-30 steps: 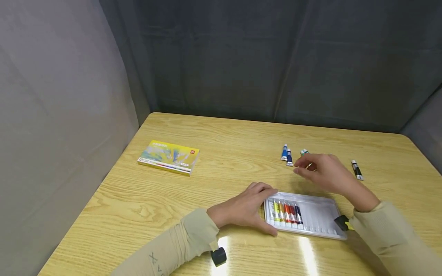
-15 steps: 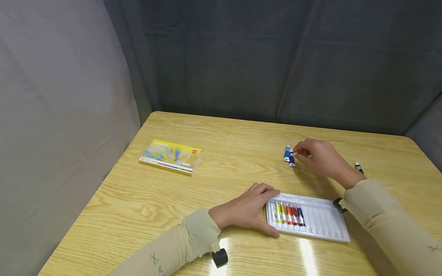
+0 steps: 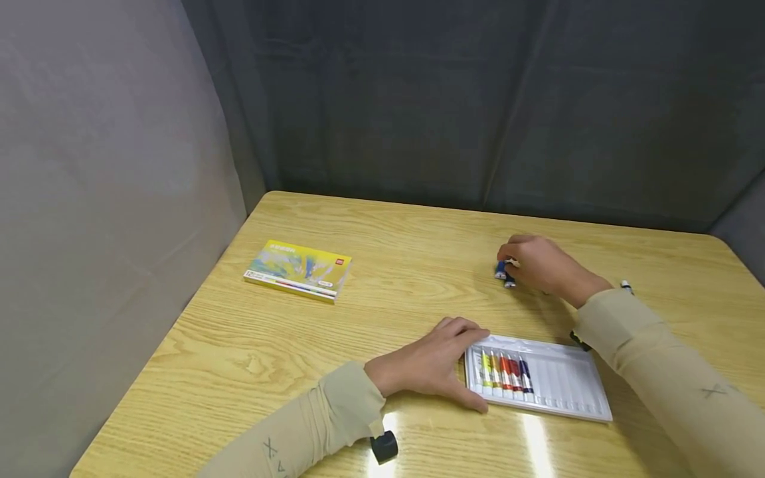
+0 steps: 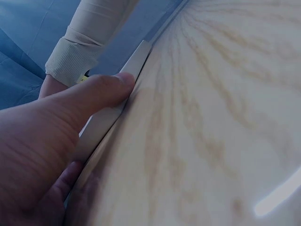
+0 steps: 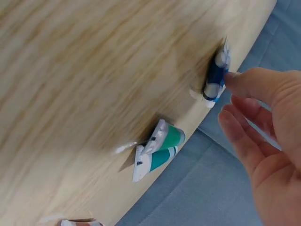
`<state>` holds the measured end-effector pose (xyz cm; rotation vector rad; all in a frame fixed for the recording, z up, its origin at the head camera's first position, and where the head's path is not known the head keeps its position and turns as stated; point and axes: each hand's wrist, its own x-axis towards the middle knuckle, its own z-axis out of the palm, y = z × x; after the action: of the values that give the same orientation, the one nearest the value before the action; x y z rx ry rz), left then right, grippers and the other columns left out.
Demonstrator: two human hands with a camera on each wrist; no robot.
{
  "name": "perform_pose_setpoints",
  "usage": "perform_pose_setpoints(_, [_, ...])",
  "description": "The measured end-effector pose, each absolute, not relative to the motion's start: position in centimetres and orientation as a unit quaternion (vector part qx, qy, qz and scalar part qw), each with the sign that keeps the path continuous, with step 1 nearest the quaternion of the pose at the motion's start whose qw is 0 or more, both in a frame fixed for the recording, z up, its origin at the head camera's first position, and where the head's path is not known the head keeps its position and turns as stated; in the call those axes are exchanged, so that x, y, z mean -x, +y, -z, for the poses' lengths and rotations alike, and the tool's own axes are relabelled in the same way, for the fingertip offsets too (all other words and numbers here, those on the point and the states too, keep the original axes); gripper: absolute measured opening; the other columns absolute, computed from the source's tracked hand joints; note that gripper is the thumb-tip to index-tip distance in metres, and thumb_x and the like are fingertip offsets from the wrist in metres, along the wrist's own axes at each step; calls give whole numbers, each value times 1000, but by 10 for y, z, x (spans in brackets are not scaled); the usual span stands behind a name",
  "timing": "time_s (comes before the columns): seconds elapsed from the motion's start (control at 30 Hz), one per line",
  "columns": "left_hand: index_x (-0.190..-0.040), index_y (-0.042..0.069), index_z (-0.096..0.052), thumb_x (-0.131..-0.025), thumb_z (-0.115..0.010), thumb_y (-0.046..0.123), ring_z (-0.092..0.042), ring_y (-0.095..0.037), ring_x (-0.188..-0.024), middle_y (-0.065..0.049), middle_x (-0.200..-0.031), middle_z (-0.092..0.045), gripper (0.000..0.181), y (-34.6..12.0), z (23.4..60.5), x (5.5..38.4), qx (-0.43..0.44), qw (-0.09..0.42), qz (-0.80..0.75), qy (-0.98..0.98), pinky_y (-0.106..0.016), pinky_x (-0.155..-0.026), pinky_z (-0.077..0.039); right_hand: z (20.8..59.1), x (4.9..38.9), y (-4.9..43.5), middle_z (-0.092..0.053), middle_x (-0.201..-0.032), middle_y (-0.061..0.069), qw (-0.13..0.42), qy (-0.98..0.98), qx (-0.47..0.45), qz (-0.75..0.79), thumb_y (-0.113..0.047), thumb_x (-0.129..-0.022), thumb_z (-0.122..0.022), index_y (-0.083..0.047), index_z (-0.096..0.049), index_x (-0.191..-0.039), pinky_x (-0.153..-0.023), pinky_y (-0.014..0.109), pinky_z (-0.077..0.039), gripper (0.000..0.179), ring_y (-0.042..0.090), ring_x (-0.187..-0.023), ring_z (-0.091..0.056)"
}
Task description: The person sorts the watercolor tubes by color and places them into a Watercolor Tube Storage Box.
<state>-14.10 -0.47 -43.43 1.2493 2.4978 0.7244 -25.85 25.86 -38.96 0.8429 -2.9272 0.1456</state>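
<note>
A white tray [image 3: 568,378] holds a row of paint tubes [image 3: 505,375] in yellow, ochre, reds and a dark colour at its left end. My left hand [image 3: 433,362] grips that end, thumb on the near edge and fingers at the far corner. In the left wrist view, the thumb [image 4: 106,89] presses the tray's side. My right hand [image 3: 534,265] is over a blue tube [image 3: 501,271] and a dark blue tube [image 5: 216,77], partly covering them. Its thumb tip meets or overlaps the dark blue tube in the right wrist view; the other fingers stand apart from it.
Two green tubes [image 5: 162,158] lie near the right hand, and a reddish tube end [image 5: 82,223] shows at that view's bottom. Behind the right sleeve is a black tube [image 3: 626,287]. A yellow paint box [image 3: 299,269] lies at the table's left.
My right hand has moved left and farther back, from beside the green tubes to over the blue ones. The left hand stays at the tray's end. The head view has shifted slightly.
</note>
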Motion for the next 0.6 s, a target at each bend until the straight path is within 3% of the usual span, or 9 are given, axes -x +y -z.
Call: perform_pose_setpoints(0.6, [-162,18,-34,-77,-82,65,-38,-14,-145,1,-159,-40,109,-5,434,142,-432,125,-243,859,-24,-122,-37,394,263,252,-75,-105,9,14,-950,-311,-34,5,-88,-75,-9,-79,-105,-86,47,-62,22,25,-97,-73])
